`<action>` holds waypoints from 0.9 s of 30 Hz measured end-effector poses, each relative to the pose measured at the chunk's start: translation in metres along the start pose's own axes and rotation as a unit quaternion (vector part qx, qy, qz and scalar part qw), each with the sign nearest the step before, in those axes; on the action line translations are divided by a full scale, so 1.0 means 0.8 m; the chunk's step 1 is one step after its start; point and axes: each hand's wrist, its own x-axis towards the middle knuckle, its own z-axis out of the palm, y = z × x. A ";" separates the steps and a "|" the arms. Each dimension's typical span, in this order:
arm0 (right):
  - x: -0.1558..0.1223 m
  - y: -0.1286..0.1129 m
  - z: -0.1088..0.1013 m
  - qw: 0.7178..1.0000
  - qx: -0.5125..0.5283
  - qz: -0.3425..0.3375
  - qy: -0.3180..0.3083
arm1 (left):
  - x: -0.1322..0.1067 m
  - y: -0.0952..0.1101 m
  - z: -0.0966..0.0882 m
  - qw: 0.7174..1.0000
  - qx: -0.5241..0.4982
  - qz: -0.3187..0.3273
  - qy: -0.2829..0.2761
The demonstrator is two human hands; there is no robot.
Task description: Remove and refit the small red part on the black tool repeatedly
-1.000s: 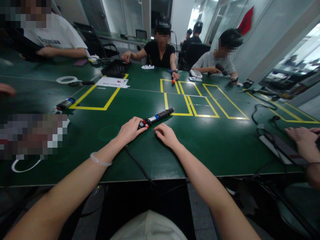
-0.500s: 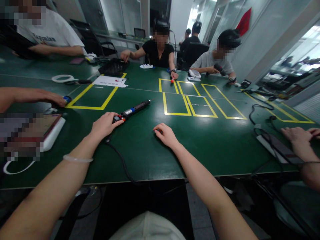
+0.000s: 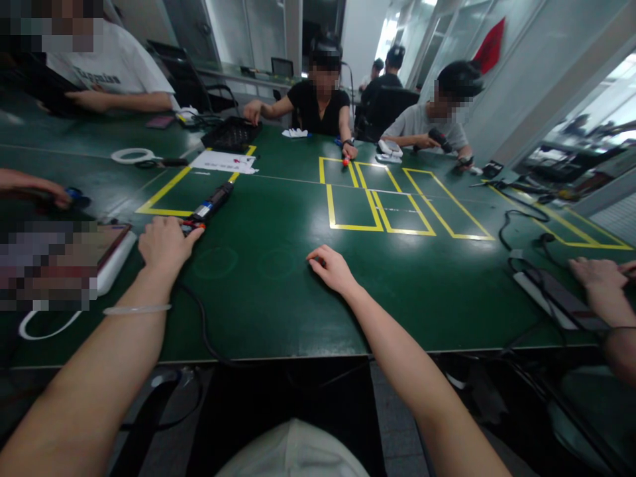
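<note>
My left hand (image 3: 165, 244) is closed around the rear end of a corded electric screwdriver (image 3: 211, 204), thumb along its orange-red part. The tool is black with a silver and blue band, and slants away to the right with its front end near the yellow tape. A black cord (image 3: 201, 311) runs from beneath my hand to the table's front edge. On the bare green table (image 3: 278, 305), my right hand (image 3: 330, 267) rests with its fingers curled in and nothing visible in them.
Yellow tape frames (image 3: 358, 228) mark the table. A paper sheet (image 3: 223, 161), a black tray (image 3: 232, 134) and a white ring-shaped object (image 3: 133, 156) lie farther off. At left is a white-edged device (image 3: 116, 262); a co-worker's hand (image 3: 59, 193) is beyond it. Another person's hands (image 3: 599, 271) rest at right.
My left hand has moved left with the electric screwdriver, which now points more steeply away from me. Its cord shifted left too. My right hand stayed in place. The left co-worker's hand drew back leftward.
</note>
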 end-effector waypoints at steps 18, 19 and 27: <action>0.002 0.001 0.002 1.000 -0.011 0.000 -0.009 | -0.010 0.025 -0.010 0.993 -0.015 0.109 0.036; 0.002 0.001 0.002 1.000 -0.012 0.001 -0.010 | -0.010 0.025 -0.010 0.994 -0.015 0.106 0.038; 0.002 0.001 0.003 1.000 -0.013 0.001 -0.009 | -0.012 0.024 -0.011 0.992 0.040 0.110 0.049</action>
